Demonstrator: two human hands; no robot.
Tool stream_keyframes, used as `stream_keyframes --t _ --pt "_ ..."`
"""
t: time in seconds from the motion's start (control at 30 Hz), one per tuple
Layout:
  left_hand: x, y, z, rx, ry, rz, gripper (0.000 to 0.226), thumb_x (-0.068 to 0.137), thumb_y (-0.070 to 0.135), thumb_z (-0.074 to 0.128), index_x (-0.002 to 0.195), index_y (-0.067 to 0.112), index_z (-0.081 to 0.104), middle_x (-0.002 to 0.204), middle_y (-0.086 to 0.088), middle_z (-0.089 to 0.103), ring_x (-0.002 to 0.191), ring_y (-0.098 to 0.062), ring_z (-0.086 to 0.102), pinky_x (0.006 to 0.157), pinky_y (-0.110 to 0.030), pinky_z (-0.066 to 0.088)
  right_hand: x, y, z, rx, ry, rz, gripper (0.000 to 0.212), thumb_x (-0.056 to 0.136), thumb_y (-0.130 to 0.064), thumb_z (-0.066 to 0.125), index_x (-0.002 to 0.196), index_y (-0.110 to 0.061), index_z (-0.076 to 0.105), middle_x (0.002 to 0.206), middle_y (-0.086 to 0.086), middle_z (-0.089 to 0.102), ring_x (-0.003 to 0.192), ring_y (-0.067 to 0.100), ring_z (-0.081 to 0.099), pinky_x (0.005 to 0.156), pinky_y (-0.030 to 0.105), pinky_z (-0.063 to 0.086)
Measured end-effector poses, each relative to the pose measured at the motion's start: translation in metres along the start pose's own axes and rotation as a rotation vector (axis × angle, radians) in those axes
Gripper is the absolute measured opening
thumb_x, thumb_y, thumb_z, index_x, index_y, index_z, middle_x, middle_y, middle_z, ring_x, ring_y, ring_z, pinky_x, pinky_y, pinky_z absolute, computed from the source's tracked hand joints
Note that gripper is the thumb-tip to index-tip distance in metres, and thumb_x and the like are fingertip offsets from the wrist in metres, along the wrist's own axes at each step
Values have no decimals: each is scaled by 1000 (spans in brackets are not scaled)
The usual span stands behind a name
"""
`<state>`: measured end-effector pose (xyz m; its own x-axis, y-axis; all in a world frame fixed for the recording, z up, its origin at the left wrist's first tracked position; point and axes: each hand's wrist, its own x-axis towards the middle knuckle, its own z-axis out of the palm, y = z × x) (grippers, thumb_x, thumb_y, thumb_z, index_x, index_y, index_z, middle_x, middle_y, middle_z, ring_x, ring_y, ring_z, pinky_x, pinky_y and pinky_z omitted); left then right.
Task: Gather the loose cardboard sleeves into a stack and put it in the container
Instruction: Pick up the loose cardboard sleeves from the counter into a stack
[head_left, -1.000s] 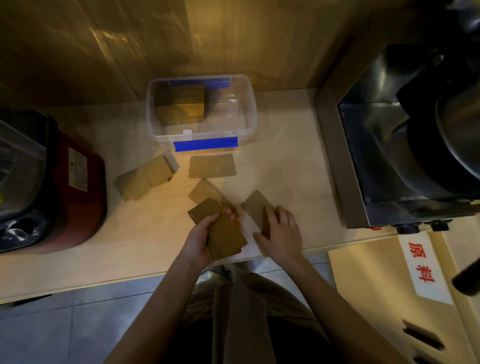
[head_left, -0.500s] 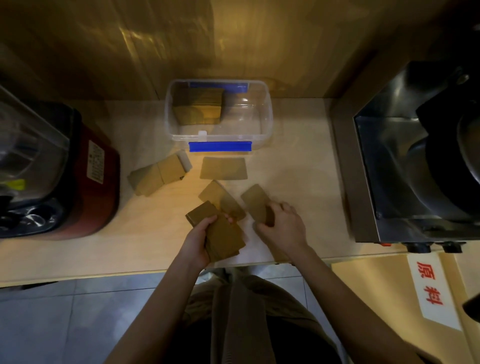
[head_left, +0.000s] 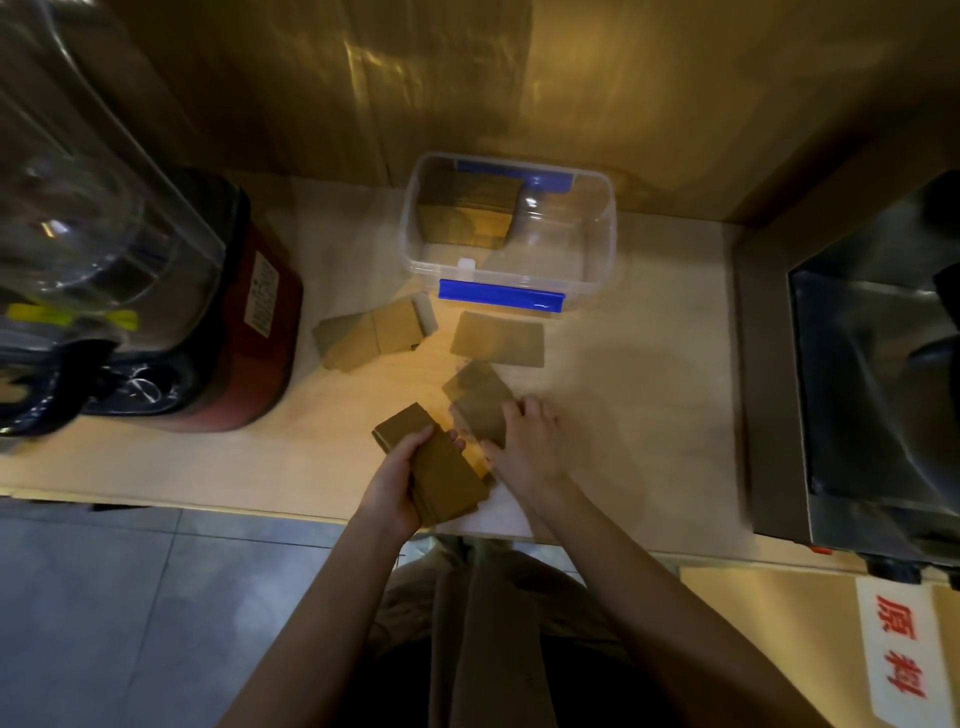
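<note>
My left hand (head_left: 397, 486) grips a stack of brown cardboard sleeves (head_left: 434, 462) near the counter's front edge. Just to its right, my right hand (head_left: 524, 447) rests on a loose sleeve (head_left: 480, 397), fingers pinching its near end. Another flat sleeve (head_left: 497, 339) lies alone in front of the container. To the left, a loose pile of sleeves (head_left: 371, 335) lies fanned out. The clear plastic container (head_left: 597, 244) with blue clips stands at the back, with a stack of sleeves (head_left: 467, 210) in its left half.
A red-based blender (head_left: 228, 322) with a clear jug stands at the left. A steel machine (head_left: 852, 374) fills the right side. A wooden wall runs behind the counter (head_left: 649, 395). A white label with red characters (head_left: 898, 654) sits at lower right.
My right hand slid the right-hand sleeve leftward, toward the stack in my left hand. The camera view shifted, so everything sits further right in frame.
</note>
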<state>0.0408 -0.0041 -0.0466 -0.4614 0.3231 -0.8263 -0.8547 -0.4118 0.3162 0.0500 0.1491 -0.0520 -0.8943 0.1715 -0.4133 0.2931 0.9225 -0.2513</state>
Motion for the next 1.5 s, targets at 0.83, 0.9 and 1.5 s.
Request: stream_keyframes --t 0.83,0.9,1.5 --pt "-13 12 10 -33 -77 58 41 83 54 45 94 19 63 96 -10 65 90 -26 61 81 -44 48 -6 4 -39 842 -184 122 58 65 -36 74 115 -22 48 96 -7 59 91 14 61 84 41 55" --pt "-13 13 12 -21 -84 67 52 82 62 38 98 21 65 101 -11 67 98 -30 60 83 -46 48 -15 -3 -49 886 -193 28 54 74 -28 72 120 -20 47 100 -4 59 92 11 57 80 32 52" --pt "2 20 23 31 -79 72 24 85 34 51 92 16 66 87 -7 68 87 -23 61 80 -41 48 -18 -22 -51 469 -276 -162 51 85 -47 54 129 -24 46 132 2 44 120 19 41 101 38 39"
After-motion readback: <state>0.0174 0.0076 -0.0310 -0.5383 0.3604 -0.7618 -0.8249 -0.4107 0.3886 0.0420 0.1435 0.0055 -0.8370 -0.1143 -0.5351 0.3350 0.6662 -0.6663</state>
